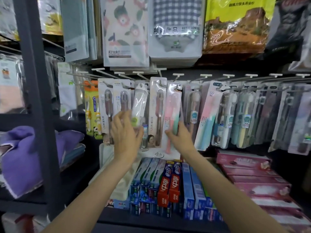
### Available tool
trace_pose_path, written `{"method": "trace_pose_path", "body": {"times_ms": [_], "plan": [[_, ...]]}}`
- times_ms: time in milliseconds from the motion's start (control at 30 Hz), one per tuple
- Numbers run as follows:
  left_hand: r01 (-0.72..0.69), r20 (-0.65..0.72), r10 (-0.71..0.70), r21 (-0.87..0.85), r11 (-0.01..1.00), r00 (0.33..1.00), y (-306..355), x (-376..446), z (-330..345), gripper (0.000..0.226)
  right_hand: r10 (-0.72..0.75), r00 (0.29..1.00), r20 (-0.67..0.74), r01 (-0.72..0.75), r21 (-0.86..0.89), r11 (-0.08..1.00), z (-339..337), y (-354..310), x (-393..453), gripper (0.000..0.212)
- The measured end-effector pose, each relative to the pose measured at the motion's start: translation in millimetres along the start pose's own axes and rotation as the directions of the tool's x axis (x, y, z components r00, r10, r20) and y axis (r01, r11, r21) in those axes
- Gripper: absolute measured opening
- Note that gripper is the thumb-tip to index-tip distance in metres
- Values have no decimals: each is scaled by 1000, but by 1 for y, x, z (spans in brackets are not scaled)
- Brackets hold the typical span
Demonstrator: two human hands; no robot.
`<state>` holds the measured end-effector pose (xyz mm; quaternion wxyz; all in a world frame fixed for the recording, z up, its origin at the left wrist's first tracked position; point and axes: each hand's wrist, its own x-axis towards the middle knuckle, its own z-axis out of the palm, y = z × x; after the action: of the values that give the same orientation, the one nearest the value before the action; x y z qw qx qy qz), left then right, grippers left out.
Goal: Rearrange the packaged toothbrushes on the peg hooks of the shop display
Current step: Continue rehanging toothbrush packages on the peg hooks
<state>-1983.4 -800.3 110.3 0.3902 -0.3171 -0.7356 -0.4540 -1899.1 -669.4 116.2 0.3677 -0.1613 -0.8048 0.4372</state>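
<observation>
Left hand (pixel 126 132) has its fingers curled round the white travel-case pack (pixel 138 105), probably steadying it on its peg hook (pixel 134 76), while the right hand (pixel 180 134) pinches the pink-green toothbrush pack (pixel 173 105) low down (looks like prep for sliding it off)

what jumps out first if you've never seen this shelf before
Two bare hands reach up at the centre: the left hand holds a white toothbrush pack, the right hand pinches a pink and green pack on its peg. Below them stand red toothpaste boxes; a purple towel lies far left.
</observation>
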Motion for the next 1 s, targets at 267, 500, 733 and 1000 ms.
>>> {"method": "trace_pose_path", "body": {"times_ms": [267, 500, 733, 1000], "plan": [[-800, 435, 671, 347, 490, 600, 34, 41, 35, 54, -267, 936, -231, 208, -250, 946, 15, 19, -6, 40], [-837, 541, 657, 471, 279, 524, 32, 51, 41, 46, -8, 1000, 4, 8, -154, 988, -5, 27, 34, 46], [-881, 755, 462, 447, 156, 465, 28, 52, 37, 53, -28, 998, 56, 37, -167, 985, 8, 35, 21, 69], [-873, 780, 396, 459, 164, 485, 33, 53, 34, 47, 110, 981, -160, -93, 107, 990, 8, 37, 40, 25]]}}
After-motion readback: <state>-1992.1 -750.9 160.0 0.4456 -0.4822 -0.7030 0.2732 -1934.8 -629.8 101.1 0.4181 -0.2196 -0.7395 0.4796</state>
